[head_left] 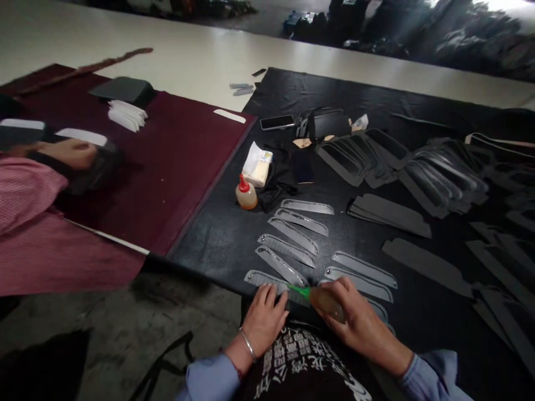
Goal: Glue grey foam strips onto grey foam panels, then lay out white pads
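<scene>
My right hand is wrapped round a squeeze glue bottle of amber liquid, tilted so its green nozzle points left. The nozzle tip is at the grey strip nearest me. On that strip's lower edge rest the outstretched fingers of my left hand, holding nothing. Beyond it several similar strips lie fanned out, with shiny wet lines along their curved edges. More strips lie to the right, partly hidden by my right hand. A second bottle with a red cap stands farther back.
Stacks of dark grey pieces cover the right side of the black sheet. A phone and a tissue pack lie behind. At left, a co-worker's hand is over a maroon sheet.
</scene>
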Tool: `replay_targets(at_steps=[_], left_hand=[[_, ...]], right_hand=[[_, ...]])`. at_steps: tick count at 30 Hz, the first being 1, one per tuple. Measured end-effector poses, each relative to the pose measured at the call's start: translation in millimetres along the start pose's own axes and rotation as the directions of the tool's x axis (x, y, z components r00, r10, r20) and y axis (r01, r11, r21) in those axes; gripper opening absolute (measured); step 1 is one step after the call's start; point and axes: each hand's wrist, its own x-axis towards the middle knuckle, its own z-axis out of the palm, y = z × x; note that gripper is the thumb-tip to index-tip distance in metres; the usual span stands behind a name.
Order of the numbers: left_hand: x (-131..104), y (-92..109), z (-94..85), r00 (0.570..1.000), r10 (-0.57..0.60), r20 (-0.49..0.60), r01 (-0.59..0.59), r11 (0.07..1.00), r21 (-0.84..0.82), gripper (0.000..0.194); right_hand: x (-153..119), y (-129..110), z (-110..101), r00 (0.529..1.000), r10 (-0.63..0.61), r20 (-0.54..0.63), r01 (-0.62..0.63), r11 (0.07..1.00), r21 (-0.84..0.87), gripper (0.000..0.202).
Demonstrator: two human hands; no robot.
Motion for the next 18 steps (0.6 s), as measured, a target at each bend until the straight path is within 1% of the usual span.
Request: replay_targets(at_steps=[2,6,8,11,14,16,18], left_hand=[[0,3,1.0,1.0,0.004,0.004,-0.004,1.0,0.016,0.036],[-1,9,6.7,0.997,0.053,-0.059,-0.051,0.998,0.025,0.035],[-2,11,9.9,0.996,0.058,-0.072,-0.057,0.998,0.025,0.035],[-3,13,11.5,0.996,0.057,-0.066,-0.056,0.998,0.017,0.038],[-2,16,9.2,0.998,0.048,-0.033,-0.048,0.999,0.012,0.043],[-2,19,7.4,0.999,0.034,-0.01,-0.034,0.999,0.01,0.043],[-1,21,6.7,1.0,0.018,-0.011,-0.018,1.0,0.012,0.042]], right_hand=[[-6,5,-1,1.0,0.0,-0.018,0.0,1.0,-0.001,0.023],[-15,12,-2,0.999,0.003,-0.033,-0.003,1.0,-0.004,0.025],[-19,15,-4,1.0,0.004,-0.031,-0.005,1.0,-0.007,0.024],[-24,19,-6,0.999,0.015,-0.035,-0.015,1.0,-0.004,0.023],[-29,22,-8,0.999,0.03,-0.04,-0.029,0.999,0.015,0.023],[-30,23,-9,0.999,0.034,-0.036,-0.033,0.999,0.026,0.023],[-31,25,-9,0.999,0.033,-0.03,-0.032,0.999,0.028,0.024]])
